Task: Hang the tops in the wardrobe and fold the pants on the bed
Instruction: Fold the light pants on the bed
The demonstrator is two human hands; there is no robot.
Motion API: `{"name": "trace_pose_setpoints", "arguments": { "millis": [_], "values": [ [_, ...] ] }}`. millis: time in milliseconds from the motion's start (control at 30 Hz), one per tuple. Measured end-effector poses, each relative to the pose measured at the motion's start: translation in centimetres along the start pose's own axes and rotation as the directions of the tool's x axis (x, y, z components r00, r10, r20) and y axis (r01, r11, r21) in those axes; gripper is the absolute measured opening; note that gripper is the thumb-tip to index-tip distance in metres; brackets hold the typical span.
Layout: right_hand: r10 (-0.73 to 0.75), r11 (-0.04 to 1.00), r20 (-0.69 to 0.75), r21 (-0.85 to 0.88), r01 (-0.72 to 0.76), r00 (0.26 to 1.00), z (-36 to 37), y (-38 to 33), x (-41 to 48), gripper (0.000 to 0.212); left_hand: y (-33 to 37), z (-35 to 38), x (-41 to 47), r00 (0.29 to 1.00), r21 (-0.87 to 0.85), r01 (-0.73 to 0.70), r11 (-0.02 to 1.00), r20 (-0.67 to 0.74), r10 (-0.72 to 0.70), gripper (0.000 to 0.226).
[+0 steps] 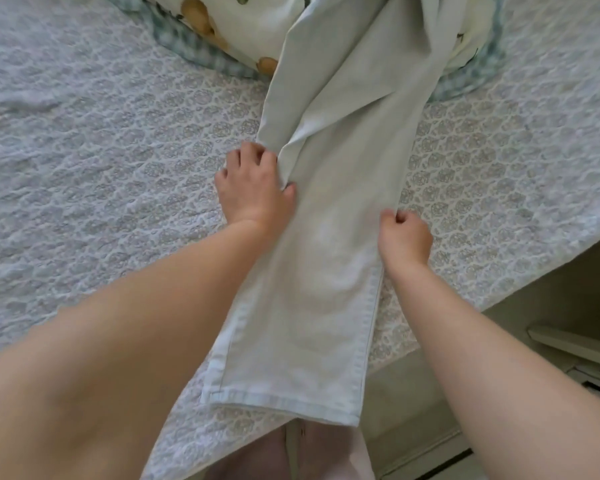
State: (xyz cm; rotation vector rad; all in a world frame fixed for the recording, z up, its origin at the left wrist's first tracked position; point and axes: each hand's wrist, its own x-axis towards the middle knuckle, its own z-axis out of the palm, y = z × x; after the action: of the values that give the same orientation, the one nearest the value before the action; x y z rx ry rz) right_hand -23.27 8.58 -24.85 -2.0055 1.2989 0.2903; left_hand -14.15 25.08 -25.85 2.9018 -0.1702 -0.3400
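The pants [326, 237] lie lengthwise on the bed [101, 150], one leg stacked on the other. The hems [284, 400] are nearest me at the bed's edge, and the upper part runs away from me and up over the pillow [243, 26]. I judge I am squaring the legs before the first fold, which is why I hold the cloth by its two long edges and not by an end: from there I can tug it taut and line up the seams.

My left hand [257, 192] grips the left edge, fingers curled round a bunch of fabric where a crease gathers, thumb pressed on top. My right hand [406, 237] pinches the right edge a little nearer to me, fingers tucked in on the cloth. The two hands are apart, with the full width of the leg between them, each clamped on its own side.

The leg between my hands looks fairly flat; beyond my left hand the fabric is rumpled and twisted. That part probably needs smoothing, and the top pulled off the pillow, or the fold will come out crooked.
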Motion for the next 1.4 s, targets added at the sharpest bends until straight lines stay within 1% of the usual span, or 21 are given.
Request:
{"name": "trace_pose_setpoints", "arguments": {
  "millis": [67, 100, 167, 233, 367, 467, 567, 600, 667, 733, 767, 833, 933, 1000, 1033, 1100, 1167, 1233, 1300, 1333, 1400],
  "values": [
    [-0.021, 1.0, 0.014, -0.005, 0.021, 1.0, 0.1, -1.5, 1.6, 0.02, -0.3, 0.2, 1.2, 0.999, -0.033, -0.016, 0.999, -0.038, 0.015, 0.036],
    [-0.032, 0.999, 0.026, -0.024, 0.032, 0.999, 0.0, -2.0, 2.0, 0.018, -0.6, 0.4, 1.6, 0.998, -0.116, 0.018, 0.993, -0.056, -0.025, 0.033],
    [-0.056, 0.995, 0.048, -0.078, 0.06, 0.997, 0.0, -2.1, 2.6, 0.014, -1.2, 0.4, 2.1, 0.983, -0.352, 0.151, 0.924, -0.042, -0.176, 0.032],
    [-0.094, 0.988, 0.034, -0.116, 0.098, 0.995, 0.2, -1.8, 2.8, 0.015, -1.5, 0.5, 2.5, 0.953, -0.489, 0.283, 0.825, 0.045, -0.3, 0.035],
    [-0.161, 0.986, -0.08, -0.044, 0.158, 0.984, 1.1, -0.9, 2.5, 0.019, -1.5, 0.6, 3.7, 0.885, -0.476, 0.458, 0.751, 0.168, -0.433, 0.037],
    [-0.208, 0.971, -0.059, -0.135, 0.198, 0.976, 1.4, -0.5, 2.6, 0.016, -1.5, 0.7, 3.8, 0.876, -0.47, 0.466, 0.75, 0.123, -0.467, 0.034],
    [-0.225, 0.948, -0.086, -0.249, 0.198, 0.971, 1.2, -0.8, 2.7, 0.029, -1.8, 0.6, 2.8, 0.889, -0.55, 0.41, 0.727, 0.061, -0.455, 0.019],
    [-0.322, 0.903, -0.129, -0.342, 0.262, 0.938, 1.2, -0.7, 2.4, 0.036, -1.9, 0.3, 2.2, 0.892, -0.577, 0.399, 0.713, 0.064, -0.447, 0.021],
    [-0.634, 0.686, -0.14, -0.556, 0.47, 0.76, 1.4, 0.2, 0.9, 0.042, -2.1, -0.2, 0.6, 0.905, -0.553, 0.399, 0.731, 0.111, -0.41, 0.032],
    [-0.83, 0.424, 0.031, -0.611, 0.668, 0.556, 2.4, 2.5, -1.2, 0.034, -2.6, -0.1, -2.0, 0.923, -0.479, 0.384, 0.789, 0.162, -0.35, 0.042],
    [-0.85, 0.336, 0.148, -0.587, 0.737, 0.505, 3.0, 4.2, -2.6, 0.033, -3.0, 0.1, -3.7, 0.937, -0.471, 0.348, 0.81, 0.166, -0.306, 0.045],
    [-0.8, 0.278, 0.322, -0.55, 0.788, 0.507, 3.8, 8.1, -5.7, 0.044, -4.1, 0.7, -7.3, 0.972, -0.491, 0.233, 0.839, 0.144, -0.185, 0.05],
    [-0.726, 0.25, 0.411, -0.588, 0.769, 0.551, 3.9, 13.3, -8.9, 0.067, -6.5, 2.0, -11.9, 0.992, -0.438, 0.059, 0.897, 0.127, -0.003, 0.047],
    [-0.696, 0.241, 0.438, -0.604, 0.76, 0.569, 3.5, 15.3, -10.1, 0.075, -8.1, 2.3, -13.9, 0.989, -0.434, 0.025, 0.901, 0.142, 0.041, 0.042],
    [-0.686, 0.223, 0.458, -0.608, 0.762, 0.566, 3.3, 15.7, -10.5, 0.076, -8.8, 2.5, -14.7, 0.991, -0.401, -0.011, 0.916, 0.119, 0.064, 0.04],
    [-0.64, 0.174, 0.53, -0.605, 0.777, 0.556, 2.9, 16.1, -11.4, 0.08, -10.1, 2.8, -16.2, 0.978, -0.16, -0.2, 0.967, 0.033, 0.208, 0.04],
    [-0.583, 0.133, 0.609, -0.582, 0.802, 0.538, 2.5, 16.4, -12.6, 0.095, -11.1, 2.8, -17.4, 0.886, 0.076, -0.457, 0.886, 0.125, 0.446, 0.054],
    [-0.545, 0.083, 0.662, -0.569, 0.818, 0.515, 2.4, 16.8, -13.6, 0.112, -12.1, 2.8, -18.8, 0.761, 0.15, -0.635, 0.758, 0.293, 0.579, 0.074],
    [-0.489, 0.04, 0.686, -0.6, 0.799, 0.539, 2.8, 16.8, -14.3, 0.117, -12.5, 2.2, -19.9, 0.683, 0.213, -0.698, 0.684, 0.487, 0.545, 0.097],
    [-0.506, 0.054, 0.655, -0.625, 0.779, 0.561, 3.1, 16.6, -14.5, 0.11, -12.7, 2.0, -20.2, 0.651, 0.257, -0.719, 0.646, 0.575, 0.496, 0.104],
    [-0.588, 0.12, 0.586, -0.619, 0.776, 0.558, 3.5, 16.7, -14.5, 0.096, -12.6, 1.6, -20.8, 0.634, 0.299, -0.726, 0.619, 0.64, 0.435, 0.107]
  ]
}}
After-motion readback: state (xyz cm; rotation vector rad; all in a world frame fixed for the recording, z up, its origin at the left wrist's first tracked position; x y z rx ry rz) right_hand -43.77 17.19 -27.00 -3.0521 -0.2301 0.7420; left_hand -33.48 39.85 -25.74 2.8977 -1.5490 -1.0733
